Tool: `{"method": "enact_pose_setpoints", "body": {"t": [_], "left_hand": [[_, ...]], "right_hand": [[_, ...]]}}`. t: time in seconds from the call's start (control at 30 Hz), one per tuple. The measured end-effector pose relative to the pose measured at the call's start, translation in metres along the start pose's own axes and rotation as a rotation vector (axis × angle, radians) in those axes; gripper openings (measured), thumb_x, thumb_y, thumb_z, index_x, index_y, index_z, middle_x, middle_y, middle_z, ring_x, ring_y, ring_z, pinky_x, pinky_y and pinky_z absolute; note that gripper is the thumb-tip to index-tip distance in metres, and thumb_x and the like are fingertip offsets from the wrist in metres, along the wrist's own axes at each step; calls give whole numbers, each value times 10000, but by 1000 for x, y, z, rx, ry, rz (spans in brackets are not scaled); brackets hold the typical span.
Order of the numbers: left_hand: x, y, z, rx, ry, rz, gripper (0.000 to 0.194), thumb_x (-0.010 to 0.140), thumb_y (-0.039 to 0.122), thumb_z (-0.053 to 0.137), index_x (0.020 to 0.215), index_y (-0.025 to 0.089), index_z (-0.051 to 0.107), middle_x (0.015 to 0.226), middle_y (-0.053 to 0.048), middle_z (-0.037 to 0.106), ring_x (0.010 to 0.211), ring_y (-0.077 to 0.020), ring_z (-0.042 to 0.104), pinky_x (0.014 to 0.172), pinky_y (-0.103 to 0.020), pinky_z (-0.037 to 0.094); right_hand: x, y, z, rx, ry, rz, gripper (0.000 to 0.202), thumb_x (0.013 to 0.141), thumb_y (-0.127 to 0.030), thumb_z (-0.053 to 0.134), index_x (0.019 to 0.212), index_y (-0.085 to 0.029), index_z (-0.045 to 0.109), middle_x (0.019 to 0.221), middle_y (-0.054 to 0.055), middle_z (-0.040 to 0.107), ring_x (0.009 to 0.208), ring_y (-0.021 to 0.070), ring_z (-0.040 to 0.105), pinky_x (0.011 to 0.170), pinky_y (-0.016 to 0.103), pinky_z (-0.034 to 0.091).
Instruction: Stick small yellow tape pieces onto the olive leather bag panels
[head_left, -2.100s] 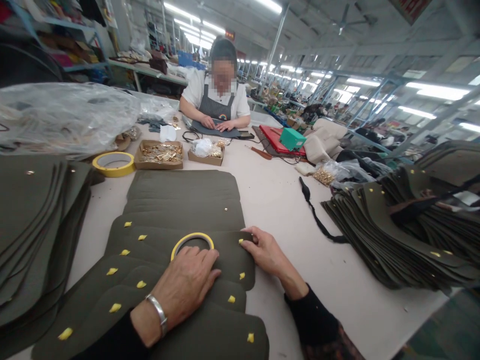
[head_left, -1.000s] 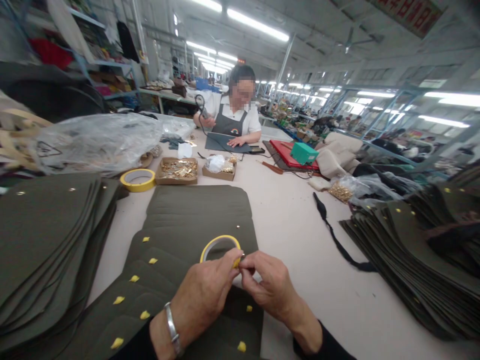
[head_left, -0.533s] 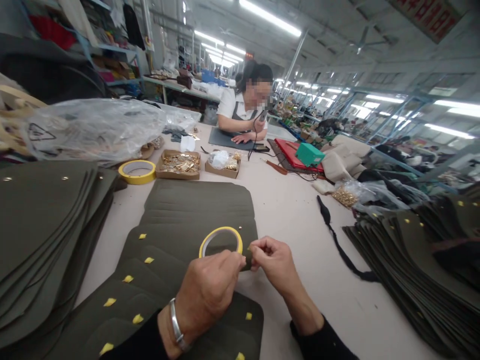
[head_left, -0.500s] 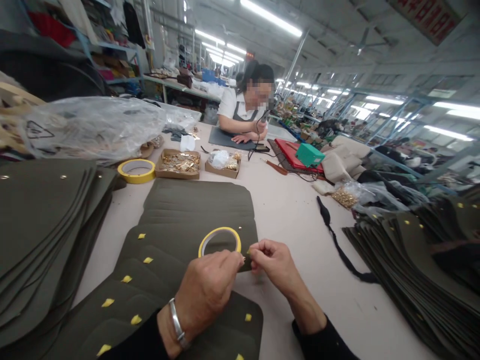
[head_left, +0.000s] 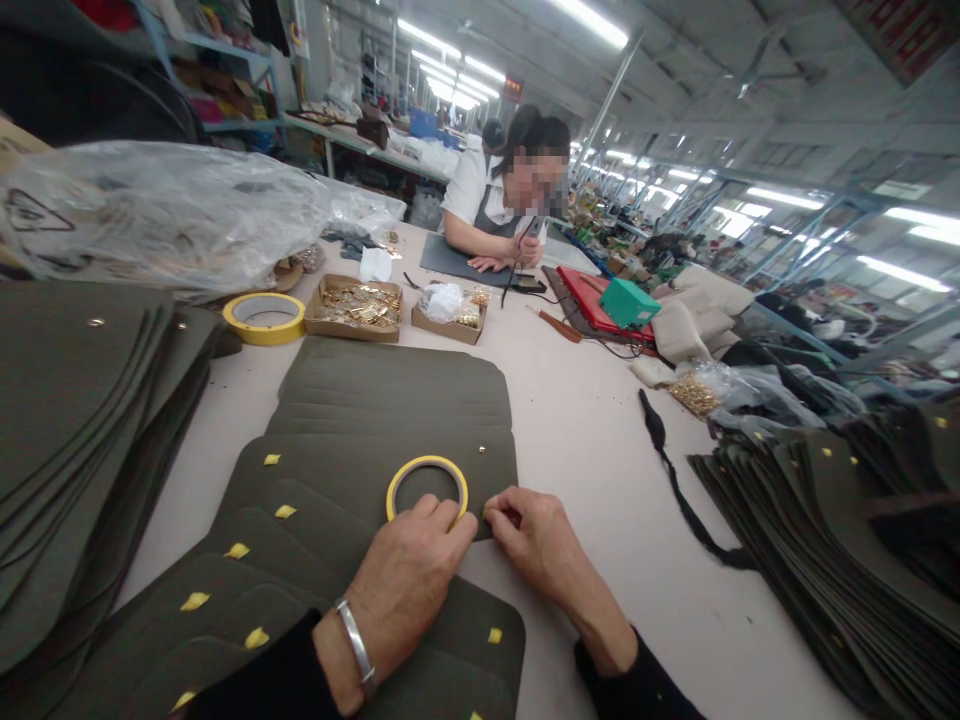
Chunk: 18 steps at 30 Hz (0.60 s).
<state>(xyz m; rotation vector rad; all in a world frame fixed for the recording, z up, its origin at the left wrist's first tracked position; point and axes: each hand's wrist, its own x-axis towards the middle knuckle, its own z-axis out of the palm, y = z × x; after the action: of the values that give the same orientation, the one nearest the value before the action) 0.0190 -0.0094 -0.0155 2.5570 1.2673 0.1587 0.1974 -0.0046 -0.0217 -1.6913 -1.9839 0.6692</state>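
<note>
My left hand (head_left: 411, 560), with a silver bracelet at the wrist, is closed on a narrow roll of yellow tape (head_left: 427, 462). The ring tilts up above the knuckles. Close by on the right, my right hand (head_left: 536, 540) pinches a small bit of yellow tape (head_left: 486, 514) at the edge of a dark green panel (head_left: 397, 395). A metal stud (head_left: 481, 450) sits on that panel just above the fingertips. More dark green panels overlap toward me, dotted with yellow tape pieces (head_left: 285, 511). My fingers partly hide the panel's right corner.
Beyond the panels stand a wider yellow tape roll (head_left: 264, 330) and cardboard boxes of gold metal parts (head_left: 354, 331). Dark panel stacks lie left (head_left: 67, 400) and right (head_left: 795, 530). A black strap (head_left: 675, 490) curves across the table (head_left: 585, 430). A co-worker (head_left: 487, 210) leans over the far side.
My left hand has shifted slightly left with the tape roll, uncovering more of the panel's edge. My right hand has moved slightly left and down, its yellow bit now against the panel edge.
</note>
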Motion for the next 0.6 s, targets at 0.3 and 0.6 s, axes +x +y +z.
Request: {"method": "enact_pose_setpoints", "body": {"t": [0.3,0.6], "left_hand": [[-1,-1,0,-10,-10,-3,216,918,87,392,934,203,573,944,-38,604,866,-210,525,760,-341,487],[-5,-1,0,9,43,20,236,891,50,386,919,196,570,909,-40,595,833,-190,519,728,-299,478]], "right_hand": [[-3,5,0,-168,74,7,316,850,-170,590,1164,-162,558,612,-18,655,590,181,636,624,266,462],[-12,4,-2,-391,-4,-386,196,883,-60,480,878,-144,657,818,91,665,777,201,635,742,297,517]]}}
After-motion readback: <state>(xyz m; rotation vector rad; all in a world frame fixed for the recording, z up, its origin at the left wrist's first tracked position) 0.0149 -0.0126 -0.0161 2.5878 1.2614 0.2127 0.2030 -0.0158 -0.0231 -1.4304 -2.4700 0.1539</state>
